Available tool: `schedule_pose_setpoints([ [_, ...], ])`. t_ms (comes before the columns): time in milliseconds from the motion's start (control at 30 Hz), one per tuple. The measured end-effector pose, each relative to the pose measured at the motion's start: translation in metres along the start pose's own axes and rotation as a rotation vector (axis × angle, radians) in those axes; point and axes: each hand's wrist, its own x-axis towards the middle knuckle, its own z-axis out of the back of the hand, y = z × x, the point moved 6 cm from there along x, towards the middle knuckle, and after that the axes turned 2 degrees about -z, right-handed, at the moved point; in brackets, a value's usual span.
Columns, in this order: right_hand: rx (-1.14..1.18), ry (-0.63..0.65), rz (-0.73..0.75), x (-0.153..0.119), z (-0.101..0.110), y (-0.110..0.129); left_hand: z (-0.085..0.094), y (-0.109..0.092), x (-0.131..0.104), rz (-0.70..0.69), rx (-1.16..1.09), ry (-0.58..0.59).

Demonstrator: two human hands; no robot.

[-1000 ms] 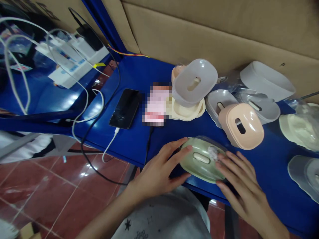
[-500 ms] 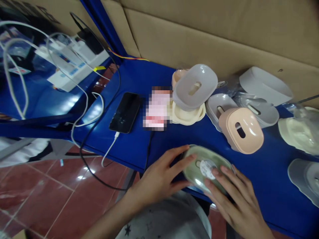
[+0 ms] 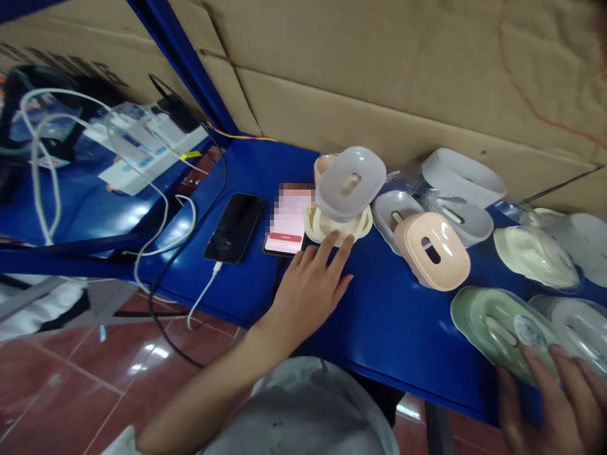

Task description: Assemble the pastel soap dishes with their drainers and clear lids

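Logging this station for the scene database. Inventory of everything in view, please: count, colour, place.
Green piece: 1, round sticker on top, near right
Cream pieces: at least 2, left-centre and right
Grey pieces: at least 5, one atop cream, others rightward
Peach pieces: 2, centre-right and partly hidden behind grey
Phones: 2, black; right one's screen lit pink, partly pixelated; left-centre
Power strip: 1, white, left
Cables: several, white and black, left
Work surface: blue, underneath
Cardboard: brown, behind
Floor: red tiles, lower left
Shirt: 1, grey, bottom
Left hand: fingertips at cream
Right hand: at green's near side
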Motion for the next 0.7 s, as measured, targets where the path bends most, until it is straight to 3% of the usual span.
schedule_pose_setpoints([
  [100, -0.166, -0.041, 0.025, 0.023, -0.009, 0.018, -0.001, -0.002, -0.003, -0.042, 0.024, -0.019],
  [267, -0.103, 0.080, 0.156, 0.069, -0.035, 0.061, 0.013, -0.003, -0.027, -0.052, -0.046, -0.116],
  [433, -0.131, 0.185, 0.165, 0.109, -0.061, 0.081, 0.013, -0.011, -0.058, -0.169, -0.196, -0.021],
  [533, -0.105, 0.174, 0.181, 0.115, -0.064, 0.083, 0.008, -0.013, -0.069, -0.220, -0.256, 0.028],
  [700, 0.039, 0.075, 0.168, 0.101, -0.044, 0.075, 0.006, -0.011, -0.072, -0.230, -0.255, 0.020],
])
